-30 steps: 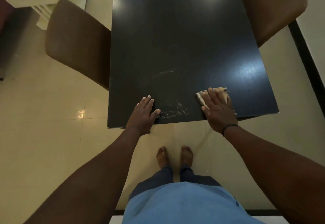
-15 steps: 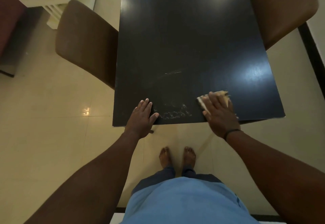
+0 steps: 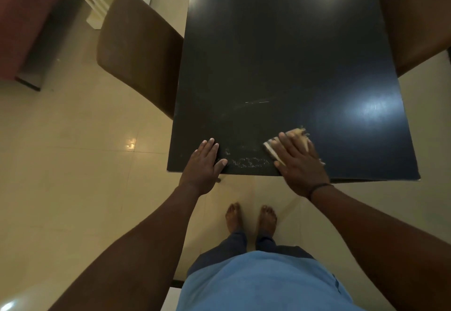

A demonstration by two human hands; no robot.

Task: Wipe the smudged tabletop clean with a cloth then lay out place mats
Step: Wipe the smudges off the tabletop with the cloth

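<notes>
Now cloth (image 3: 294,137) lies flat under right hand (image 3: 299,161).

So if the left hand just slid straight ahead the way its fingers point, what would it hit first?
Probably nothing solid: the left hand lies flat, fingers pointing up the dark tabletop, which looks bare ahead. The whitish smudge lies to its right, out of that line.

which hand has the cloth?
The right hand, pressing flat on the cloth. The left hand rests bare on the table.
</notes>
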